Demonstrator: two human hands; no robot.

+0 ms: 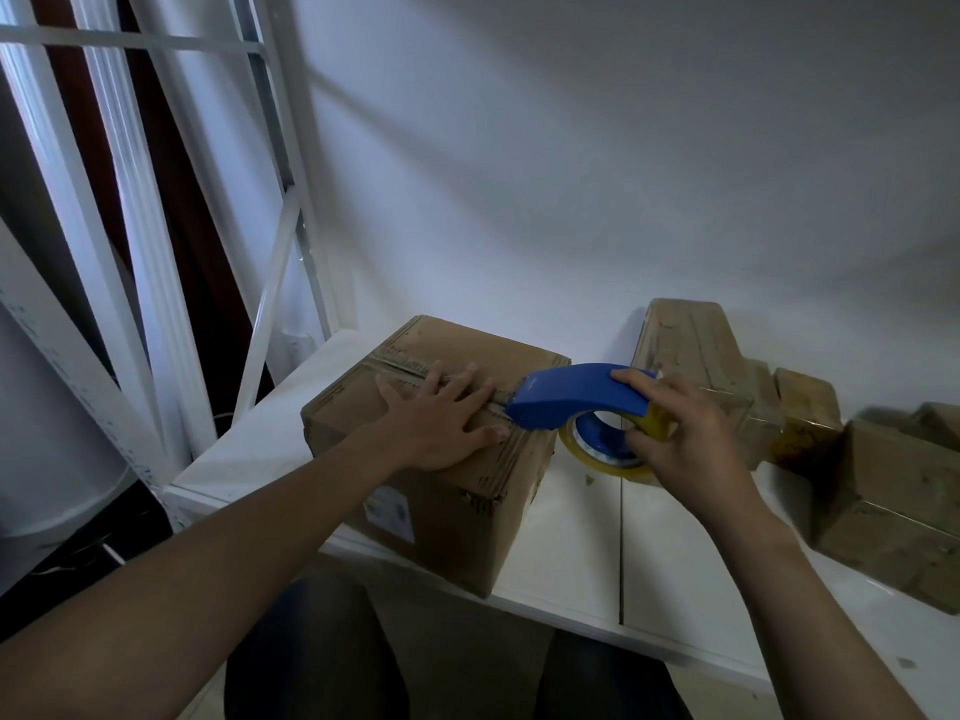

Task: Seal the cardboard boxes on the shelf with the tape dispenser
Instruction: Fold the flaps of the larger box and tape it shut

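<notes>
A brown cardboard box [457,517] stands on the white shelf [571,563], its top flaps closed with a seam running across. My left hand [441,413] lies flat on the box top, fingers straight and pressing beside the seam. My right hand [680,433] grips a blue tape dispenser [571,394] with a yellowish tape roll [597,457]. The dispenser's nose touches the box top at its right edge, on the seam just right of my left fingertips.
Several more cardboard boxes [893,511] stand along the shelf to the right, one taller box [691,340] against the white wall. The shelf's white frame and diagonal braces [270,298] rise at the left. My legs show below the shelf edge.
</notes>
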